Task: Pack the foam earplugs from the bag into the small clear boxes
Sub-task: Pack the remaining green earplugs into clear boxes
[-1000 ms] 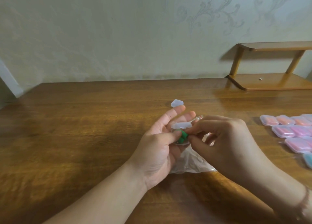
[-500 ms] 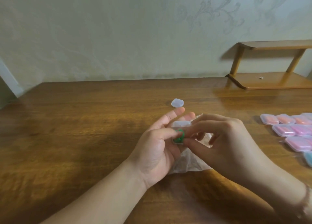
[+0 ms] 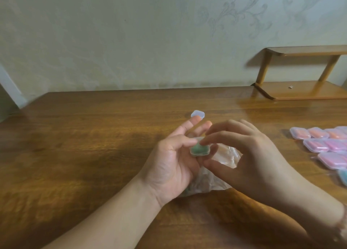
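My left hand [image 3: 169,162] holds a small clear box [image 3: 199,149] with green earplugs inside, thumb on its left edge and fingers behind it. My right hand [image 3: 249,160] is at the box too: its index fingertip presses the lid from above and its thumb sits just under the box. The lid looks closed over the green foam. A crumpled clear plastic bag [image 3: 223,158] lies on the table under both hands, mostly hidden. An empty small clear box [image 3: 197,115] sits on the table just beyond my left fingertips.
Several filled boxes [image 3: 326,145] with orange, pink and blue earplugs lie in rows at the right edge of the wooden table [image 3: 93,136]. A low wooden shelf [image 3: 304,91] stands at the back right against the wall.
The green earplug has gone down into the box and the lid has come down over it. My right fingers have shifted from pushing the foam to pressing the lid.
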